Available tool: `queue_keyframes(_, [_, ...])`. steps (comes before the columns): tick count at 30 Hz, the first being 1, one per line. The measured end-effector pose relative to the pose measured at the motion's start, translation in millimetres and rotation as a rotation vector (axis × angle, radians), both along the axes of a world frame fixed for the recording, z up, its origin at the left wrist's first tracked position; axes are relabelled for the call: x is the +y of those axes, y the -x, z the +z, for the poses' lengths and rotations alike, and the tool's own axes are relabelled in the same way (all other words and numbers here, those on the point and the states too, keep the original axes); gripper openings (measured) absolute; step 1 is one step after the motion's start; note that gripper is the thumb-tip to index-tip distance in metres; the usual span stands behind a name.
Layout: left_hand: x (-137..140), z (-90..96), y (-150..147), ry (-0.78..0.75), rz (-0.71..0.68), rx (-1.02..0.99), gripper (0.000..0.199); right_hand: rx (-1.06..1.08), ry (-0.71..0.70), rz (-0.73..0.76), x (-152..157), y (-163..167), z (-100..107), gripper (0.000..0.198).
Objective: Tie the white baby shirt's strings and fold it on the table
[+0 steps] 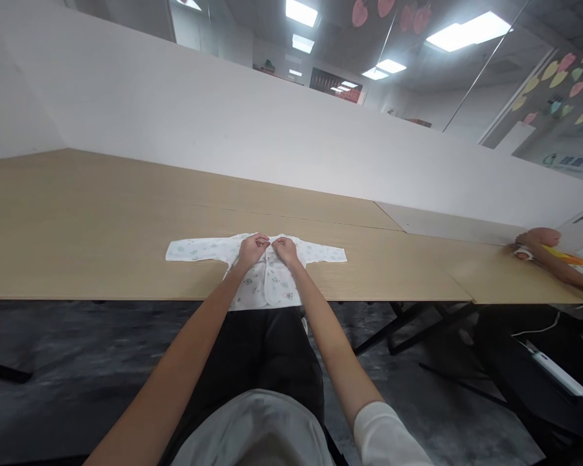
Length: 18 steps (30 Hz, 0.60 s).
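Observation:
A small white shirt with a scattered print lies spread on the table, front side up. Its two sleeves stretch out left and right, and its lower hem reaches the table's near edge. Near the collar, my left hand is closed in a pinch on the shirt's front. Just beside it, my right hand pinches the other side of the front opening. The fingertips of both hands almost meet at the top of the placket. Whatever small fastening may lie between them is hidden by the fingers.
The wooden table runs along a white partition wall topped with glass. Far right, another person's arm rests beside a round pinkish object and yellow cloth. A white power strip lies on a black chair.

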<state>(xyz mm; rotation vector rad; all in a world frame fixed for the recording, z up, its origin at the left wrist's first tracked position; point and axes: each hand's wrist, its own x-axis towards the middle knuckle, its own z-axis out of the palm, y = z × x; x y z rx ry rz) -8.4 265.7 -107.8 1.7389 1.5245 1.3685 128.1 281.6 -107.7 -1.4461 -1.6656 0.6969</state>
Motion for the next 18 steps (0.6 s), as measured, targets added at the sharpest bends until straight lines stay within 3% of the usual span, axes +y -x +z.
queue_keyframes(4, [0, 0.2, 0, 0.016, 0.041, 0.114, 0.019, -0.049, 0.019, -0.020, -3, 1, 3, 0.016])
queue_keyframes(11, [0, 0.7, -1, 0.102, 0.298, 0.388, 0.021, -0.335, -0.007, -0.057, -12, 8, 10, 0.021])
queue_keyframes(15, [1, 2.0, -3, 0.126, 0.317, 0.428, 0.021, -0.406, -0.014, -0.034, -15, 9, 11, 0.024])
queue_keyframes(18, [3, 2.2, 1, 0.142, 0.220, 0.412, 0.020, -0.389, -0.004, -0.015, -16, 6, 13, 0.027])
